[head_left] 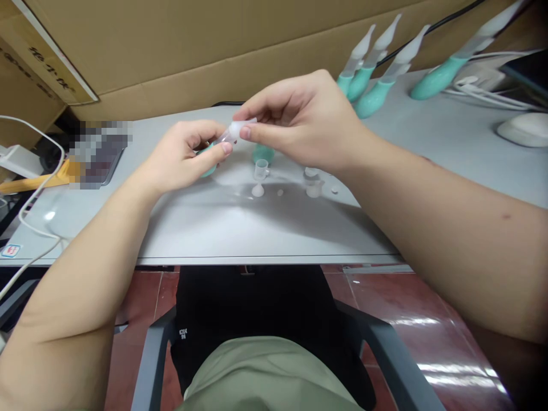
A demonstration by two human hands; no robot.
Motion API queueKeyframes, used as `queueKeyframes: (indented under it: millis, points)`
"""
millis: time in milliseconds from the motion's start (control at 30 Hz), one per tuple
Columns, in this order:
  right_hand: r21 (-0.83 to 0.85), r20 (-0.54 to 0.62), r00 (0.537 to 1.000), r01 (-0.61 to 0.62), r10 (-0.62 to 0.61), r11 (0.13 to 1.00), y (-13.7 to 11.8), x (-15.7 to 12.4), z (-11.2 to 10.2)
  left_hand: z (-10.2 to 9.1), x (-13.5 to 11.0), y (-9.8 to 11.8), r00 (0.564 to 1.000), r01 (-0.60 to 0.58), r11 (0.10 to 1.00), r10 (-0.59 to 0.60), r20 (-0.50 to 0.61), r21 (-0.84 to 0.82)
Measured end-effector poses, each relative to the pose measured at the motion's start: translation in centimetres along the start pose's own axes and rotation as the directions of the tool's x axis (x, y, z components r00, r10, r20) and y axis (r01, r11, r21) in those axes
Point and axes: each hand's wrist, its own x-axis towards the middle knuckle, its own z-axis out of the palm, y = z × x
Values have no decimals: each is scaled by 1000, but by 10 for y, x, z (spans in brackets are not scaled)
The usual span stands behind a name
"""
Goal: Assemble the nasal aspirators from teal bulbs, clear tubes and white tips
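My left hand (pixel 188 153) is closed around the green bulb of a nasal aspirator (pixel 222 137), tilted up to the right. At its upper end my right hand (pixel 299 117) pinches the white soft tip (pixel 247 123) between thumb and fingers; the tip meets the clear tube. Below the hands on the table lie a green bulb (pixel 262 153), a clear tube piece (pixel 261 169) and a white tip (pixel 257 190). Under my right hand are another clear piece (pixel 314 188) and small white discs (pixel 334 190).
Several assembled aspirators (pixel 375 98) stand at the back right, one more (pixel 434 80) farther right. A white mouse (pixel 524 130) and cables lie at the right. A phone (pixel 113 165), partly pixelated, and a yellow-handled tool (pixel 38 181) are at the left. Cardboard (pixel 171 51) backs the grey table (pixel 214 234).
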Motion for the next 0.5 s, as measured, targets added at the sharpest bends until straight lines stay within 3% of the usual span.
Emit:
queueKeyframes:
  millis: [233, 500]
  points:
    - [-106, 28, 1000, 16, -13, 994, 3, -1, -8, 1, -5, -1, 1000, 16, 992, -14, -22, 124]
    - [-108, 73, 993, -85, 93, 991, -9, -4, -7, 4, -7, 2, 997, -6, 982, 19, -69, 186]
